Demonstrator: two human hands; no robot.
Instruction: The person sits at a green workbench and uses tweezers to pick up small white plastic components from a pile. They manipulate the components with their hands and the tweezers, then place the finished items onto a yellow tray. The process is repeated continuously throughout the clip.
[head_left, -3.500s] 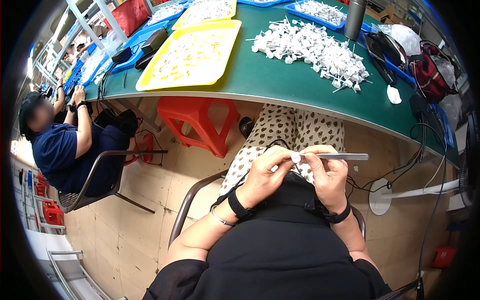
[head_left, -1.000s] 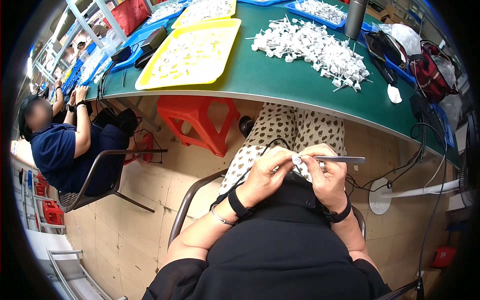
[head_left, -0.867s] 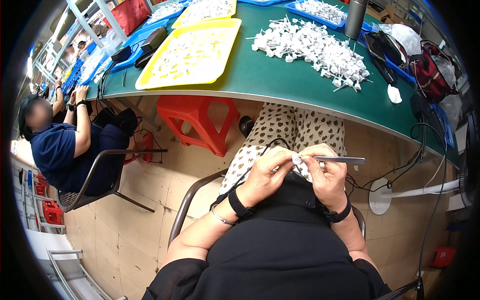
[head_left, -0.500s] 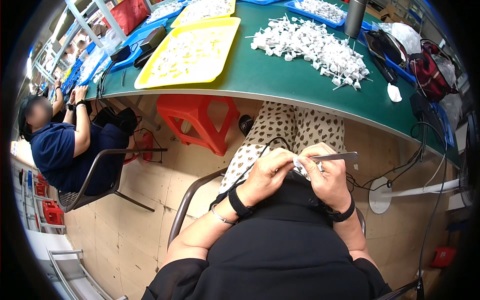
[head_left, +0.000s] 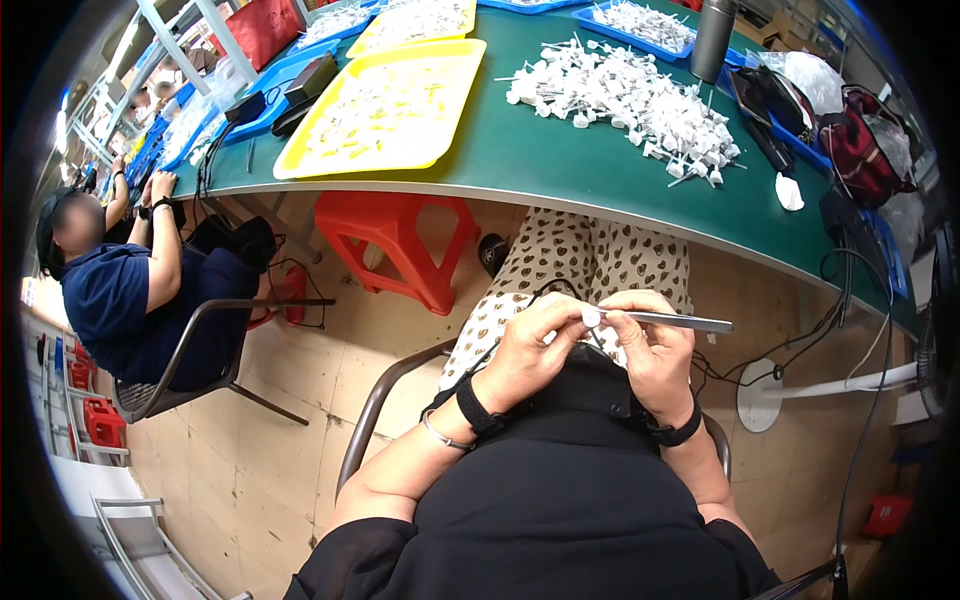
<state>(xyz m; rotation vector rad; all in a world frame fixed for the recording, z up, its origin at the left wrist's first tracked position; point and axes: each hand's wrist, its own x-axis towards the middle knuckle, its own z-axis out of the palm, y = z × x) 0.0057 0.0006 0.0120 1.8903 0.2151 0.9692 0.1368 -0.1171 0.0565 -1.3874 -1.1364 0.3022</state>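
Observation:
Over my lap, my left hand (head_left: 535, 345) pinches a small white plastic part (head_left: 591, 317) between thumb and fingertips. My right hand (head_left: 655, 350) grips metal tweezers (head_left: 675, 321), and their tip meets the white part. Both hands touch each other just below the green table's (head_left: 560, 170) front edge. A pile of several similar white parts (head_left: 630, 95) lies on the table ahead of me.
A yellow tray (head_left: 390, 100) with small parts sits on the table's left, blue trays (head_left: 640, 20) at the back, a grey bottle (head_left: 712, 40) and a red bag (head_left: 865, 140) at right. A red stool (head_left: 400, 235) stands underneath. A seated person (head_left: 110, 290) works at left. A fan base (head_left: 765, 395) and cables lie at right.
My hands stay together over my lap; they have shifted only slightly, with the tweezers now more level and still at the white part.

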